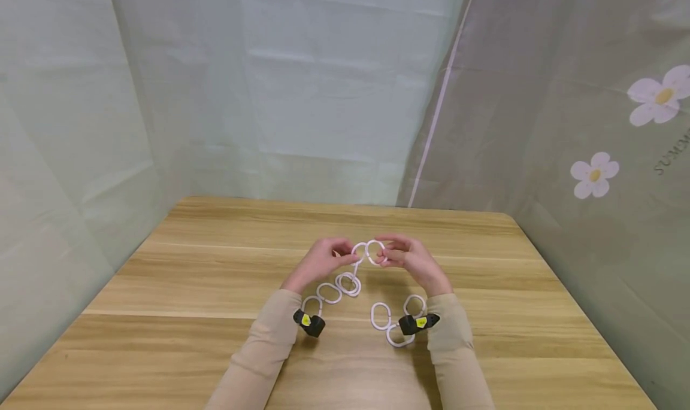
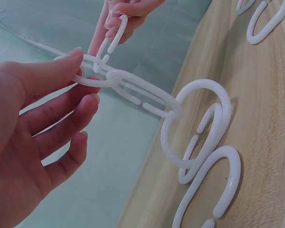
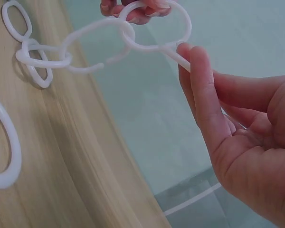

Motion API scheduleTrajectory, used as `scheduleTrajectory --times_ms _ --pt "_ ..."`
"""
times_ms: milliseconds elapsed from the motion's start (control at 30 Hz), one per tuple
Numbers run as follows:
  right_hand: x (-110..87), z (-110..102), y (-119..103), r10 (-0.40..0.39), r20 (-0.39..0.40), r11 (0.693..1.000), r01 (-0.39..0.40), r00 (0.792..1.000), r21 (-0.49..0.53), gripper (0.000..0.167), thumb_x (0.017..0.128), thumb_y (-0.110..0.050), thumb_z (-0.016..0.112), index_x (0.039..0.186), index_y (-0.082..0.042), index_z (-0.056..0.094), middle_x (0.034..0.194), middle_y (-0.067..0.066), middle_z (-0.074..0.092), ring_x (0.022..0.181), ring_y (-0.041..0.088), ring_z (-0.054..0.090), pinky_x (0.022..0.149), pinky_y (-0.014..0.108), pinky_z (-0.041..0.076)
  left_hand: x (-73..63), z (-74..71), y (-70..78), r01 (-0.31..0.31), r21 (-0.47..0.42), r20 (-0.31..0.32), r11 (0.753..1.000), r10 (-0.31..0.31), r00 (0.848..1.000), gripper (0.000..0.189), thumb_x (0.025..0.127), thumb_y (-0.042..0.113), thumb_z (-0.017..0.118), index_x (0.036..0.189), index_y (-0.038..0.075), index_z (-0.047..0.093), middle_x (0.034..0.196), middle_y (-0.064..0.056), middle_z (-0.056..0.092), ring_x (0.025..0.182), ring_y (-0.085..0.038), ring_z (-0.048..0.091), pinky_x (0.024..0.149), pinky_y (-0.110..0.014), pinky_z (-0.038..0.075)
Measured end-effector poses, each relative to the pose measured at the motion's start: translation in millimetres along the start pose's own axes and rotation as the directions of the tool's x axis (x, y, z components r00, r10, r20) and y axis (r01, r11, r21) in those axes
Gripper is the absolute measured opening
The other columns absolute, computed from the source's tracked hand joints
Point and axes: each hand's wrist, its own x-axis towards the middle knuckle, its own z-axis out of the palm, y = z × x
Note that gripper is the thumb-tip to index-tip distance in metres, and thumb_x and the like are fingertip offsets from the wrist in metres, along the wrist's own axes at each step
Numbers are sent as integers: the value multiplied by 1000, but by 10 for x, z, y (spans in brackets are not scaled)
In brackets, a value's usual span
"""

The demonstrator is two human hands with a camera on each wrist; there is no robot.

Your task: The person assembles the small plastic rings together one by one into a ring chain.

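Your left hand point(image 1: 322, 260) pinches one ring point(image 3: 154, 48), your right hand point(image 1: 417, 263) another ring point(image 3: 176, 58) — those two touch — and three rings point(image 1: 372, 316) lie apart on the table point(image 1: 215, 350).

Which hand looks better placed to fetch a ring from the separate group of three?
Right hand, probably: those three rings lie closer to it than to the left hand, though it pinches another ring.

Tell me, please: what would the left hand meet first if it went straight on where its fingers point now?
Past its held white link, the left hand would probably first meet the next white link, pinched by the right hand, though depth is uncertain.
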Motion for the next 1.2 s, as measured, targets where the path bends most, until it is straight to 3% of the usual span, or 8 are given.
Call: scheduleTrajectory --times_ms 500,700,1000,1200 --pt "14 62 -17 -5 -3 997 5 1000 73 43 96 4 48 137 10 41 93 8 63 82 11 69 79 25 57 11 -6 11 -41 -1 47 999 41 998 8 88 19 70 92 12 70 86 -2 69 78 -10 59 74 -26 48" --pt "32 75 -3 3 5 996 -4 1000 90 44 95 6 48 138 10 39 95 10 62 83 12 69 80 25 57 14 -6 31 -92 -4 76 996 92 993 7 89 18 69 89 10 69 85 -3 69 77 -9 58 73 -25 48" --pt "55 67 20 12 4 994 -12 1000 106 44 95 8 48 137 9 39 91 3 63 82 11 67 78 24 57 19 9 51 -135 -23 109 991 136 985 9 90 17 68 88 8 68 84 -7 71 75 -7 58 73 -29 50" --pt "58 77 45 10 31 995 -13 999 100 43 95 6 48 136 11 39 88 0 65 79 10 66 75 23 56 23 28 34 -133 -10 114 991 133 985 10 90 17 68 87 8 68 82 -6 70 73 -6 57 72 -29 49"
